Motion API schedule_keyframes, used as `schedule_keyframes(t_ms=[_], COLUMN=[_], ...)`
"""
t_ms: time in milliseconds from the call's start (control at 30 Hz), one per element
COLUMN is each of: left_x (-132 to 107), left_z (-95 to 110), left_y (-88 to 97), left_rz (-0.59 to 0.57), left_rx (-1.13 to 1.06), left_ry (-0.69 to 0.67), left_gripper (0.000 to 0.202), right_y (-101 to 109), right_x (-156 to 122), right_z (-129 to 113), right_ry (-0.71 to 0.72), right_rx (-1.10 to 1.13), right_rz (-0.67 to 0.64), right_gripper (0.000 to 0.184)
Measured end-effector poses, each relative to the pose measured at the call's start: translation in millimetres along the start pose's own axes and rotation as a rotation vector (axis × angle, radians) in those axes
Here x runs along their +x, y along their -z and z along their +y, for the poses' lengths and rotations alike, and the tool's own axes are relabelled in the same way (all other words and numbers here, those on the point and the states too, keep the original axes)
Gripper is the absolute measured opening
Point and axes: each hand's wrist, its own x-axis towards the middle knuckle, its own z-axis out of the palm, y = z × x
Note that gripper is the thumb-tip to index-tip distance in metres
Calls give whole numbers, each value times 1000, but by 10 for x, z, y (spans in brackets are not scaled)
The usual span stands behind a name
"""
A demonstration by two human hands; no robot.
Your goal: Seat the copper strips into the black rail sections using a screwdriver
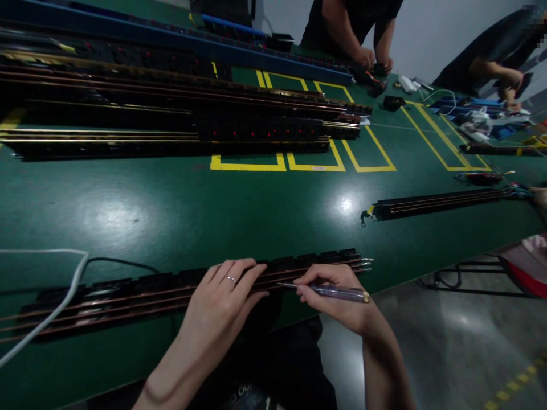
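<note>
A long black strip with copper rods (141, 300) lies along the near edge of the green table. My left hand (226, 290), with a ring on one finger, closes over the strip's middle, fingers on the far side and thumb on the near side. A small screwdriver (337, 292) with a translucent handle and gold end cap is held in my right hand (331, 282). Its thin shaft points left, the tip close to the copper rods just right of my left hand. Whether the tip touches anything cannot be made out. Bare silvery rod ends stick out at the strip's right end.
Several similar black strips (265, 130) lie stacked across the back left. Another strip (436, 204) with wires lies at right. A white cable (70, 290) crosses the near strip's left part. Two people (352, 28) work at the far side. Yellow tape (314, 168) marks the green table (179, 210).
</note>
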Motion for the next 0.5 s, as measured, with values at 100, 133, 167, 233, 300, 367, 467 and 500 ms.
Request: schedule_keyframes(t_ms=[100,133,167,233,300,367,467,500], left_x=[-74,-82,-79,-45,14,68,84,68], left_z=[-91,-102,-98,-49,30,97,101,75], left_y=[124,145,149,109,35,-28,-38,-20], left_rz=[-36,-49,-55,-50,-26,-8,7,8], left_rx=[26,38,52,75,91,99,126,140], left_ry=[39,50,55,27,-15,-33,-11,-7], left_gripper=[37,38,39,44,48,46,40,40], right_y=[22,12,-4,-41,-66,-61,16,57], right_x=[-18,-15,-9,9,23,21,-16,-33], right_z=[29,25,16,-11,-31,-28,36,70], right_ry=[-9,-4,3,27,48,53,26,16], right_rx=[46,59,63,50,28,12,13,17], right_rz=[-18,-24,-25,-26,-26,-28,-6,8], right_gripper=[19,19,19,17,16,17,20,20])
